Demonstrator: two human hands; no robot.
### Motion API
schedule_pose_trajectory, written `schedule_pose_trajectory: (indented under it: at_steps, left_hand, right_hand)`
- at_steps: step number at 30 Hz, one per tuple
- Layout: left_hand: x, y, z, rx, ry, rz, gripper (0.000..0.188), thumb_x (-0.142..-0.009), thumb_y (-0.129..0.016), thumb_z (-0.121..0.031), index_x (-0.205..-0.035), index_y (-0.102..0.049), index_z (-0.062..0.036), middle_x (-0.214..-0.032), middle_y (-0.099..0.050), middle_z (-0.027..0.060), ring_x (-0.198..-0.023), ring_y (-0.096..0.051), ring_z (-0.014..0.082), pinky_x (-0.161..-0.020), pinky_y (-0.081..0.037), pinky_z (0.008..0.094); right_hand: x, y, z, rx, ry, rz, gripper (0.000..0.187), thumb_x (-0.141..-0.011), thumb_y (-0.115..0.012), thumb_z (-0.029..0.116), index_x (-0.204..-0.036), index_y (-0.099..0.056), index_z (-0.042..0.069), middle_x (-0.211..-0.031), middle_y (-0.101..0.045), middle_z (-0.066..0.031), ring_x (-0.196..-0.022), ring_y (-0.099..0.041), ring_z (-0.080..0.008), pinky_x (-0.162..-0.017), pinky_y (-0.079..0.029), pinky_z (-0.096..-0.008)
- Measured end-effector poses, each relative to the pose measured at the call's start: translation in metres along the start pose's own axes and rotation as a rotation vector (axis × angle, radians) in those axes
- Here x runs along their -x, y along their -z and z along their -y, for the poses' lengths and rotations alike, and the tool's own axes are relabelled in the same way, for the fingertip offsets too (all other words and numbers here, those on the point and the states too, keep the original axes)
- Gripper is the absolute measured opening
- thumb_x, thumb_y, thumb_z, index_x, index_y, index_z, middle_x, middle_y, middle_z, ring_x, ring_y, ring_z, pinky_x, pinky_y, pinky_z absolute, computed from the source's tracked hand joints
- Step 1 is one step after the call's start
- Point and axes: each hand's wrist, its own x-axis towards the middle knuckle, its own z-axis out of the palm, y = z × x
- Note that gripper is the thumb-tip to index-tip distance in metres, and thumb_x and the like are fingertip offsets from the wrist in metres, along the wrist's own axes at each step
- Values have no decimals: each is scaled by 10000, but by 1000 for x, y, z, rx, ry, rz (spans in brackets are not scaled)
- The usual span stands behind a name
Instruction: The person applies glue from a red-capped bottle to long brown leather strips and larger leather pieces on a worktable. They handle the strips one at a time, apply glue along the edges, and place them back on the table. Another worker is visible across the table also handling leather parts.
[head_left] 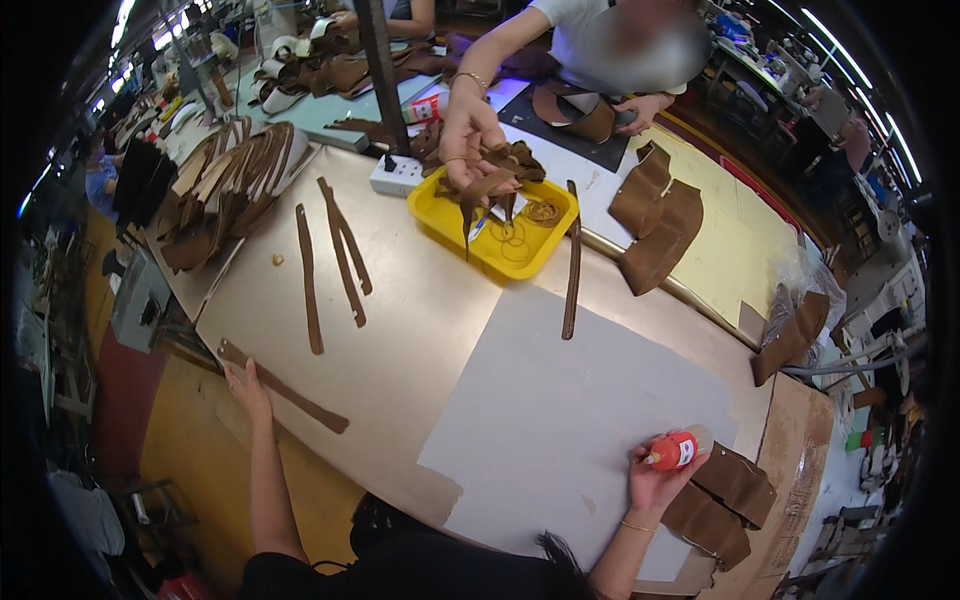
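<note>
Apparently, the worktop [420,330] is arranged so that things lie within reach. At its far left corner, brown pieces [225,190] overlap in a thick stack, probably to keep many together in little room. Nearer the person, the left hand [252,393] is at the worktop's edge, its fingertips at a brown strip [300,400] close to the strip's left end, perhaps to steady it. The rest of the strip slants away to the right of that grip, flat on the surface; whether the fingers pinch it or merely rest there, I cannot tell. Beyond lie 1 separate strip [309,280] and 2 touching strips [331,212], likely spread out to be easy to tell apart. Toward the middle, a yellow tray [510,268] gathers small loose items, and a co-worker's hand [470,135] is above it with a brown scrap [480,192]. Along the tray's right side lies 1 more strip. A grey sheet [560,390] covers the worktop further right, possibly as protection. There the right hand [655,487] is wrapped round a red bottle [673,450], its grip filled; the bottle lies against the fingers, tipped sideways with its nozzle leftward, perhaps for readiness. Brown panels [738,485] rest just right of this grip.
</note>
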Motion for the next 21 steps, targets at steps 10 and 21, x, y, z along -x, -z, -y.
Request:
schedule_pose_trajectory:
  at_steps: [10, 21]
  left_hand:
    - [-19, 12, -6, -458, 1, 16, 822, -915, -493, -564, -1353, -390, 124, -1457, -279, 324, -1396, -210, 396, -1136, -209, 437]
    - [-47, 12, -6, -456, 87, 24, 688, -890, -577, -414, -1335, -425, 87, -1392, -376, 295, -1285, -380, 403, -1060, -330, 439]
  right_hand:
    - [2, -4, 0, -42, -8, -19, 609, -831, -580, 634, -1115, -564, 95, -1008, -642, -50, -916, -611, -226, -791, -468, -403]
    - [0, 5, -2, -86, -20, -144, 695, -779, -570, 713, -1081, -583, 88, -959, -655, -81, -824, -618, -233, -721, -443, -411]
